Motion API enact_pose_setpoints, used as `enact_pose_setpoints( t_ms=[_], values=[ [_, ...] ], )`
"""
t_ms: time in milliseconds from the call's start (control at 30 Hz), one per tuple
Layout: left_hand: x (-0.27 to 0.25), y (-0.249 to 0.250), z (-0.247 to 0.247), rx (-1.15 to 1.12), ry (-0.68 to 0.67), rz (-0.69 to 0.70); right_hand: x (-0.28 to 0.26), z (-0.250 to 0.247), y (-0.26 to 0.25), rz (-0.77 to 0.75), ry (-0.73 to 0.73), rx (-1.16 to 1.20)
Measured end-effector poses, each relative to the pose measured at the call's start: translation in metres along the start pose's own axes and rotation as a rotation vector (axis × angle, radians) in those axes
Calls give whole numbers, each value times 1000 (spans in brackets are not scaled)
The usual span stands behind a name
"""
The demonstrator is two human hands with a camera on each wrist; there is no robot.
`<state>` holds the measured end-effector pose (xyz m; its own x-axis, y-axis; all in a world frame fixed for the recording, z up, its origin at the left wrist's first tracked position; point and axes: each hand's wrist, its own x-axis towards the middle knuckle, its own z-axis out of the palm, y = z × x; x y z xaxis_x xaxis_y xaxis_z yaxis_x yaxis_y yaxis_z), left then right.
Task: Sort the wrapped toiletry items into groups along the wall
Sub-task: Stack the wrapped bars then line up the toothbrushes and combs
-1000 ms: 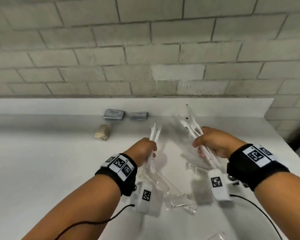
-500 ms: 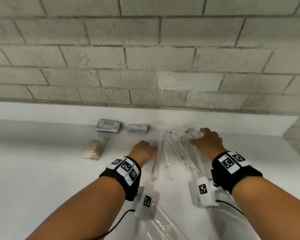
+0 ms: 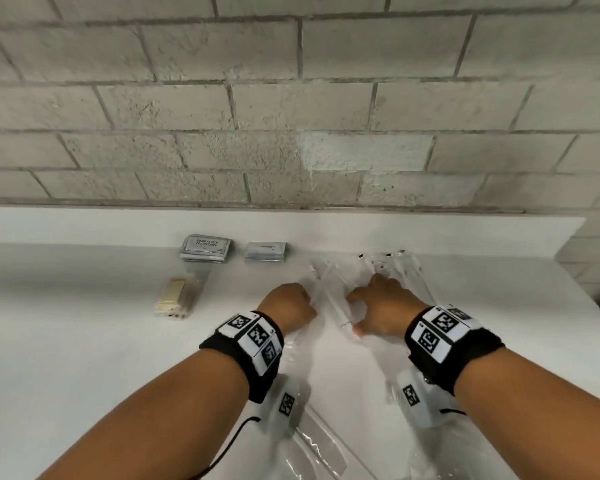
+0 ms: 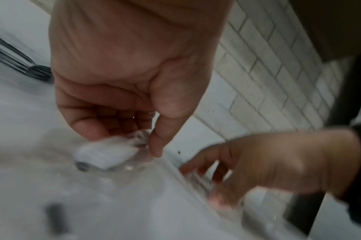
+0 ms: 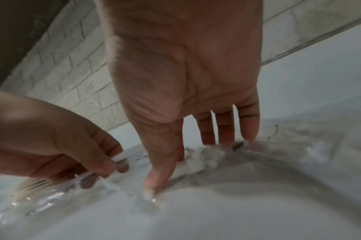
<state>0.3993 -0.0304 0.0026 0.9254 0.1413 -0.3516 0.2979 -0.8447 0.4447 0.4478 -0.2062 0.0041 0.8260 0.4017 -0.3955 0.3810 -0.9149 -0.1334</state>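
Several toothbrushes in clear wrappers [image 3: 343, 282] lie in a loose bundle on the white counter [image 3: 84, 341] close to the wall, right of the sachets. My left hand [image 3: 288, 304] is at the bundle's left edge with its fingers curled; in the left wrist view, thumb and fingers [image 4: 122, 139] pinch one wrapped toothbrush [image 4: 101, 155]. My right hand [image 3: 378, 303] lies over the bundle's right side. In the right wrist view its fingers [image 5: 245, 126] are straight and press down on the wrappers [image 5: 206, 155].
Along the wall to the left stand a grey stack of shampoo sachets [image 3: 205, 248] and a smaller grey stack [image 3: 266, 251]. A beige wrapped pile [image 3: 174, 298] lies in front of them. More clear wrapped items [image 3: 321, 441] lie near the front edge under my wrists.
Both hands carried the wrapped toothbrushes forward from mid-air and set them down by the wall. The right hand went from gripping them to pressing on them with straight fingers.
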Motion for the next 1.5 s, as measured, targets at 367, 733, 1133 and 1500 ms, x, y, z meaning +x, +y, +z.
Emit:
enact_pose_setpoints(
  t_ms=[367, 733, 1133, 1500],
  values=[
    [0, -28, -29, 384, 328, 399, -7, -8, 19, 124, 279, 47],
    [-32, -19, 23, 237, 149, 242, -10, 6, -25, 141, 89, 37],
    [-20, -18, 16, 310, 65, 193, 11, -4, -9, 418, -184, 658],
    [-12, -22, 13, 307, -58, 230, 9, 3, -42, 230, 143, 316]
  ],
)
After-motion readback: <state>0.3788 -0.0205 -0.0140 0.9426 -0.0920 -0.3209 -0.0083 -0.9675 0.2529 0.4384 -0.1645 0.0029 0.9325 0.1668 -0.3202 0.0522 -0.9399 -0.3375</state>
